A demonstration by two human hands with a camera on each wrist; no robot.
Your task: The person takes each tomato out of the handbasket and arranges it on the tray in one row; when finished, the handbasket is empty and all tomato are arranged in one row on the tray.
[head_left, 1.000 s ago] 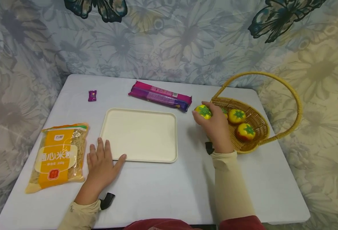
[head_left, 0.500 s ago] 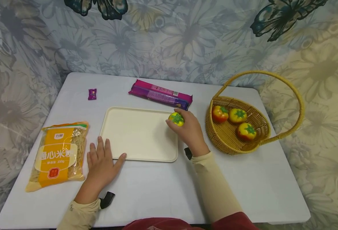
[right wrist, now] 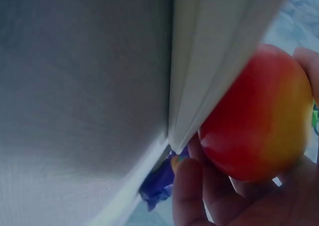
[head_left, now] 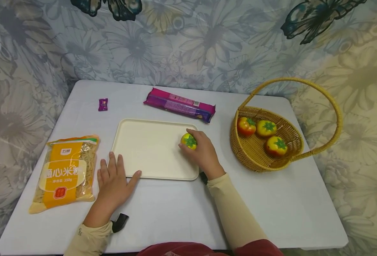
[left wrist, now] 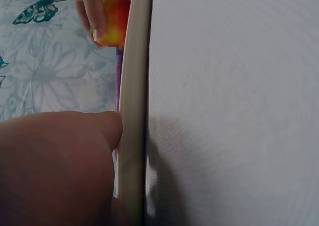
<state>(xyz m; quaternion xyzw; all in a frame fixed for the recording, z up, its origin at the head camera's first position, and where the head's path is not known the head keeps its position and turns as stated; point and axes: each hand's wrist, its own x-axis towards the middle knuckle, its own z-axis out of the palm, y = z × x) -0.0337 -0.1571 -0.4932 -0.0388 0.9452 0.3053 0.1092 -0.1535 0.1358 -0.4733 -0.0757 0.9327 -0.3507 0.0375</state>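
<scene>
My right hand [head_left: 203, 153] holds a round red-and-yellow fruit [head_left: 188, 141] with a green leafy top, at the right part of the cream tray [head_left: 154, 149]. In the right wrist view, fingers curl around the fruit [right wrist: 259, 116] beside the tray rim [right wrist: 212, 52]; whether it touches the tray's floor, I cannot tell. The left hand [head_left: 114, 185] lies with straight, spread fingers at the tray's front left corner. Its thumb [left wrist: 112, 129] touches the rim in the left wrist view. Three similar fruits, one of them a yellow fruit [head_left: 266, 128], sit in the wicker basket [head_left: 249, 158].
A bag of rice pasta [head_left: 64, 174] lies left of the left hand. Behind the tray is a long purple-pink snack packet [head_left: 179, 105]; a small purple wrapped candy [head_left: 103, 104] lies at the back left. The basket's tall handle [head_left: 337, 117] arches out to the right.
The right hand has carried the fruit left from the basket to above the tray, then slightly nearer and lower. The left hand stays in place.
</scene>
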